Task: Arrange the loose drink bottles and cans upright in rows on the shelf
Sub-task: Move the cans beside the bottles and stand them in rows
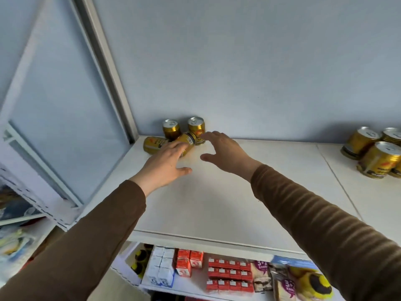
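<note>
Below the shelf's [217,203] front edge sit stocked cartons [230,273], none of your concern; across its bare middle both your hands reach, fingers spread wide and holding nothing. Toward the back left corner, your left hand [165,166] touches a tipped gold can [186,142], a second fallen can [153,144] lies just left, and your right hand [223,152] hovers beside two upright cans [184,127]. By my reckoning the job is barely begun, with more cans [373,152] clustered at the far right edge.

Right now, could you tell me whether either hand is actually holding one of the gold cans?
Neither has a grip yet. The left hand lies with straight fingers on the tipped can; the right hand hovers open beside it.
</note>
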A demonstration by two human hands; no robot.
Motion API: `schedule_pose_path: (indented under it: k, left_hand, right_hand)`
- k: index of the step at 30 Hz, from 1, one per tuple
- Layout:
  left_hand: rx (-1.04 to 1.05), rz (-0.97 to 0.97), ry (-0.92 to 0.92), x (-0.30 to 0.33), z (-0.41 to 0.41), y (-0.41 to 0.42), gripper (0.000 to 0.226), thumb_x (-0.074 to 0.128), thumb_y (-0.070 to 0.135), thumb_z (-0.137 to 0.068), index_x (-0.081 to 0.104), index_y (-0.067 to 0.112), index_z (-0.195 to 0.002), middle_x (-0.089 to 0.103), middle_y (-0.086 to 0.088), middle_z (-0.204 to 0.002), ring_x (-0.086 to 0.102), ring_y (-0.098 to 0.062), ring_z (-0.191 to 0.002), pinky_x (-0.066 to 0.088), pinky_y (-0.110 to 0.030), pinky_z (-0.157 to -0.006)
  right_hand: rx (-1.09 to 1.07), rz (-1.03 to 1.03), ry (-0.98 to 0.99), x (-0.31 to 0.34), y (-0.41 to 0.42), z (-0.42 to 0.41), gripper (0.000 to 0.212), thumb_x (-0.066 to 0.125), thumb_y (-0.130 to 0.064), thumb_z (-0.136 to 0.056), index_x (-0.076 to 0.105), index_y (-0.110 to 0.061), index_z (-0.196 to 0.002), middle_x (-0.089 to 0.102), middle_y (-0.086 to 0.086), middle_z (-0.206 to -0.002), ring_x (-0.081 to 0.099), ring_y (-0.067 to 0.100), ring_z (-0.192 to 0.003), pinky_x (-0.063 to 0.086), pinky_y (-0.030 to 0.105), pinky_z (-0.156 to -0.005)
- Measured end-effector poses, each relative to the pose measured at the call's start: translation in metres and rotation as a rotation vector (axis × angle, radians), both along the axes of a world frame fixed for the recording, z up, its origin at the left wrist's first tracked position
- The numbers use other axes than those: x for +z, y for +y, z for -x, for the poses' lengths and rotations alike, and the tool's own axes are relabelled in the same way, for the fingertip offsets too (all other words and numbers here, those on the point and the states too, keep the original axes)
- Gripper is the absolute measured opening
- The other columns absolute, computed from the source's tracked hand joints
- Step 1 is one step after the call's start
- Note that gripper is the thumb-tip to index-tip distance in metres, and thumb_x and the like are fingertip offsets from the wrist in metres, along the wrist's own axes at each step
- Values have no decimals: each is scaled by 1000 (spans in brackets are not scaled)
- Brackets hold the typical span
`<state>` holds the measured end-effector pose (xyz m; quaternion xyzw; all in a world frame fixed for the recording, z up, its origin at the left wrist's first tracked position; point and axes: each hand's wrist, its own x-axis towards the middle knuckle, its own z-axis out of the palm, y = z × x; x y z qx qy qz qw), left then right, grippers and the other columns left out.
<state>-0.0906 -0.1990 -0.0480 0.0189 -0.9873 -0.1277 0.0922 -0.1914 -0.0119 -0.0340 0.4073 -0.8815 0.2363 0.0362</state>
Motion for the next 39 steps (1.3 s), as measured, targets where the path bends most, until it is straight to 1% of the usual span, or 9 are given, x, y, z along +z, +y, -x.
schedule_pose_path:
  k: [5,9,17,19,23,26,32,35,39]
  left_hand:
    - [-43,13,10,5,8,-75,84,70,50,-87,30,24,-155,29,5,-161,26,-19,-145,28,-35,-117]
    - [-68,-5,9,2,14,-113,83,71,50,-86,32,22,-154,34,3,-158,30,-19,-143,27,-32,-114]
    - [-41,-73,6,-9,32,-144,82,69,51,-87,31,23,-154,38,0,-155,34,-22,-141,31,-38,-113]
    - [-15,-88,-7,-11,36,-149,83,70,50,-87,29,22,-154,37,-2,-156,33,-23,-142,31,-40,-114]
    - [30,-71,-89,-8,51,-159,91,74,46,-85,25,17,-156,33,-7,-158,29,-28,-144,28,-43,-117]
    - [71,-83,-173,-2,65,-169,92,72,46,-87,22,14,-157,28,-11,-161,27,-31,-146,26,-43,-117]
    - [237,-187,-297,1,93,-186,78,48,62,-95,37,7,-150,43,-17,-151,44,-34,-135,39,-38,-103]
    - [294,-425,-474,-8,98,-181,95,52,77,-81,42,9,-146,49,-16,-145,54,-32,-122,48,-37,-98]
    - [311,-740,-579,-15,101,-172,113,65,76,-63,32,17,-153,38,-14,-154,59,-32,-108,55,-38,-86]
  right_hand:
    - [-24,-37,-45,-4,-70,15,63,70,-22,-88,43,-24,-145,47,1,-143,46,22,-128,41,34,-100]
    - [-60,-112,-74,-3,-106,31,48,56,-16,-96,46,-26,-142,45,-2,-143,47,22,-128,41,37,-102]
    - [1,-449,118,-12,-132,45,55,47,-3,-96,39,-21,-148,44,-1,-148,43,23,-131,42,37,-104]
    - [1,-503,168,-15,-127,47,60,49,-4,-95,34,-24,-150,42,-3,-149,39,24,-132,45,42,-101]
    - [12,-572,289,-19,-110,48,70,54,-3,-89,31,-28,-149,40,8,-137,40,29,-122,48,38,-83]
    - [6,-590,330,-18,-100,49,66,61,-9,-87,36,-30,-145,40,7,-132,39,28,-120,50,39,-83]
    - [-20,-521,201,-17,-90,52,63,77,-21,-81,41,-25,-133,54,2,-124,51,24,-113,46,37,-79]
    - [-39,-515,192,-17,-85,55,70,84,-27,-74,41,-26,-129,57,2,-118,52,22,-107,44,33,-72]
    - [-7,-580,264,-17,-83,60,78,83,-37,-73,41,-31,-139,52,-2,-125,46,23,-113,41,32,-73]
